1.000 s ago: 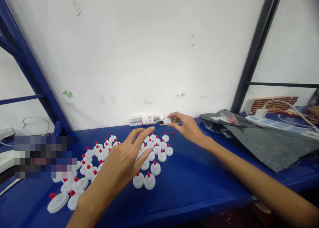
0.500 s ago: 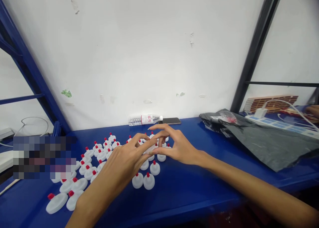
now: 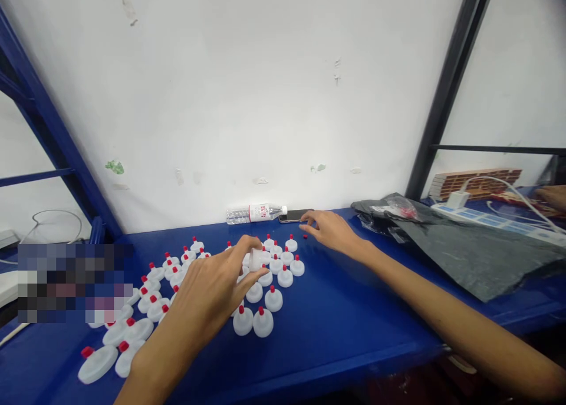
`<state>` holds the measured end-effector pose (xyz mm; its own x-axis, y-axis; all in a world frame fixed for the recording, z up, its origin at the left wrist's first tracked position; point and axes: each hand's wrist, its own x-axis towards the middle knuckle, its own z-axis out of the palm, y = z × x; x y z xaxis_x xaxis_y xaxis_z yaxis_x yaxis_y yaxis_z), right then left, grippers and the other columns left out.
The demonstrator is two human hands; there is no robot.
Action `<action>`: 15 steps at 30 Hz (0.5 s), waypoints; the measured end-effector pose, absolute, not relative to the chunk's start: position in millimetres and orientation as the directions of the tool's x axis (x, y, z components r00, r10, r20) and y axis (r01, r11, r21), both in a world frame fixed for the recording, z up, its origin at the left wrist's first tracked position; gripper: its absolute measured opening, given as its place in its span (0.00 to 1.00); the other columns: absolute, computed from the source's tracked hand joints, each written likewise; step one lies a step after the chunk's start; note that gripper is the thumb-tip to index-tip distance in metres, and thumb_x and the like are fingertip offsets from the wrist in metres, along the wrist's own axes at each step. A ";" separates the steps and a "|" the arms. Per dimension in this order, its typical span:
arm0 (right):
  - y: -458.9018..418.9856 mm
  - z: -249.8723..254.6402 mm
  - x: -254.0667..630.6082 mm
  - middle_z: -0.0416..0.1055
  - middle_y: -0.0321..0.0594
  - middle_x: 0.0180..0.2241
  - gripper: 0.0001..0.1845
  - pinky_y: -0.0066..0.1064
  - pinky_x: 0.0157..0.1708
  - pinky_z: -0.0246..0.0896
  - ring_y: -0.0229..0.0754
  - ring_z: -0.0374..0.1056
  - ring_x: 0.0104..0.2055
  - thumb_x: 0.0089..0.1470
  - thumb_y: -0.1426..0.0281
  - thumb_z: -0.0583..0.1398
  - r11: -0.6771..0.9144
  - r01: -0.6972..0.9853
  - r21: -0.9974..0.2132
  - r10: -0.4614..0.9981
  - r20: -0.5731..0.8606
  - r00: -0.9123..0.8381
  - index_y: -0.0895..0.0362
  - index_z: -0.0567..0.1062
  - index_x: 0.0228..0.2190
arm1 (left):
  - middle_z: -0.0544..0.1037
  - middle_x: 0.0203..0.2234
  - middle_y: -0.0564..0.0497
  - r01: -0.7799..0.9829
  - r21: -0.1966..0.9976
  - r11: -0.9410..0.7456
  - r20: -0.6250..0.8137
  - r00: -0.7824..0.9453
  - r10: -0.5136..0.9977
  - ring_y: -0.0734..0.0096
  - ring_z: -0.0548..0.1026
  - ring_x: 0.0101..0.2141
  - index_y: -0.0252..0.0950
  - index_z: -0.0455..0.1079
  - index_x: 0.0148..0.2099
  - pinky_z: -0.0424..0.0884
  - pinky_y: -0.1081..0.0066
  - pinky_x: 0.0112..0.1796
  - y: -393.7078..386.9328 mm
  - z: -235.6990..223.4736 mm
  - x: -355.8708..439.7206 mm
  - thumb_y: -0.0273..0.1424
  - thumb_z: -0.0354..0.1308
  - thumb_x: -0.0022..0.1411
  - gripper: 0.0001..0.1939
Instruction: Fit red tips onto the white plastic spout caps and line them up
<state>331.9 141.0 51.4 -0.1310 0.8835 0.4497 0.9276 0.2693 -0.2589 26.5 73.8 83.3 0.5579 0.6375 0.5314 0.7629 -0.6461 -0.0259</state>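
Observation:
My left hand (image 3: 225, 272) grips a small translucent white bottle (image 3: 256, 259) between thumb and fingers, tilted on its side above the other bottles. No red tip shows on it. My right hand (image 3: 329, 228) hovers over the back of the blue table, thumb and fingers slightly apart with nothing seen between them. Just below its fingertips lies a tiny red cap (image 3: 305, 236). Several round white bottles with red caps (image 3: 273, 300) stand around and beneath my left hand, and more white bottles (image 3: 98, 364) spread across the left side, partly hidden by my forearm.
A clear water bottle (image 3: 254, 213) lies along the wall beside a dark phone (image 3: 292, 216). At the right are a black plastic bag (image 3: 464, 263) and a white power strip (image 3: 499, 222). A blue post (image 3: 57, 110) rises at the left.
My right hand has left the small bottle and moved right and back, over the red cap on the table. My left hand still holds the bottle in about the same place.

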 end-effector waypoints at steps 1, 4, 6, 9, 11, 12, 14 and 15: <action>145.1 45.6 335.0 0.80 0.43 0.40 0.12 0.32 0.34 0.60 0.47 0.74 0.38 0.62 0.61 0.62 0.267 0.929 -0.255 0.893 0.427 -0.140 0.53 0.78 0.45 | 0.82 0.28 0.58 0.767 -0.020 -0.641 0.525 0.554 0.646 0.60 0.81 0.24 0.45 0.62 0.53 0.62 0.70 0.26 73.5 84.0 27.2 0.43 0.58 0.70 0.15; 152.8 33.6 339.1 0.80 0.42 0.37 0.07 0.30 0.32 0.60 0.47 0.74 0.38 0.60 0.65 0.64 0.271 0.930 -0.248 0.914 0.369 -0.168 0.53 0.80 0.40 | 0.82 0.28 0.57 0.776 -0.004 -0.630 0.501 0.547 0.671 0.59 0.82 0.26 0.43 0.62 0.52 0.62 0.70 0.26 73.1 86.3 29.0 0.44 0.58 0.70 0.15; 155.0 31.0 339.9 0.80 0.40 0.35 0.03 0.29 0.31 0.59 0.45 0.74 0.37 0.60 0.70 0.63 0.281 0.926 -0.252 0.918 0.352 -0.183 0.53 0.79 0.36 | 0.82 0.28 0.56 0.777 0.009 -0.630 0.490 0.546 0.680 0.59 0.82 0.26 0.43 0.62 0.52 0.62 0.70 0.26 73.0 87.2 29.6 0.45 0.56 0.70 0.15; 155.4 34.4 340.4 0.79 0.40 0.32 0.04 0.29 0.31 0.58 0.44 0.74 0.34 0.60 0.72 0.62 0.313 0.909 -0.275 0.910 0.361 -0.204 0.54 0.78 0.32 | 0.82 0.28 0.55 0.776 0.020 -0.631 0.487 0.543 0.684 0.59 0.81 0.26 0.41 0.61 0.52 0.62 0.70 0.26 73.0 86.7 28.9 0.48 0.54 0.71 0.17; 153.3 41.0 339.4 0.79 0.40 0.32 0.04 0.30 0.32 0.60 0.43 0.74 0.33 0.61 0.72 0.62 0.351 0.886 -0.302 0.894 0.391 -0.220 0.54 0.78 0.34 | 0.82 0.29 0.55 0.776 0.009 -0.631 0.496 0.545 0.676 0.59 0.81 0.25 0.41 0.62 0.50 0.61 0.70 0.25 73.4 84.9 27.7 0.49 0.54 0.71 0.18; 151.3 45.3 337.9 0.79 0.39 0.32 0.05 0.30 0.34 0.62 0.43 0.74 0.34 0.62 0.71 0.61 0.372 0.872 -0.318 0.883 0.412 -0.226 0.54 0.78 0.36 | 0.82 0.31 0.54 0.775 -0.005 -0.632 0.505 0.547 0.667 0.60 0.81 0.25 0.41 0.63 0.49 0.61 0.70 0.25 73.7 83.8 27.2 0.50 0.54 0.70 0.18; 144.8 55.4 332.0 0.80 0.40 0.36 0.09 0.31 0.37 0.64 0.42 0.75 0.37 0.66 0.69 0.58 0.412 0.841 -0.351 0.856 0.466 -0.225 0.54 0.77 0.44 | 0.83 0.34 0.53 0.775 -0.046 -0.631 0.533 0.553 0.641 0.60 0.81 0.26 0.42 0.64 0.47 0.60 0.69 0.25 74.1 81.7 26.5 0.51 0.55 0.69 0.19; 140.0 60.8 327.5 0.80 0.40 0.38 0.11 0.31 0.39 0.65 0.42 0.75 0.38 0.67 0.69 0.57 0.432 0.819 -0.378 0.840 0.499 -0.213 0.54 0.76 0.47 | 0.83 0.35 0.52 0.774 -0.064 -0.630 0.545 0.556 0.627 0.60 0.80 0.26 0.42 0.64 0.47 0.60 0.69 0.25 74.2 81.1 26.5 0.51 0.56 0.68 0.19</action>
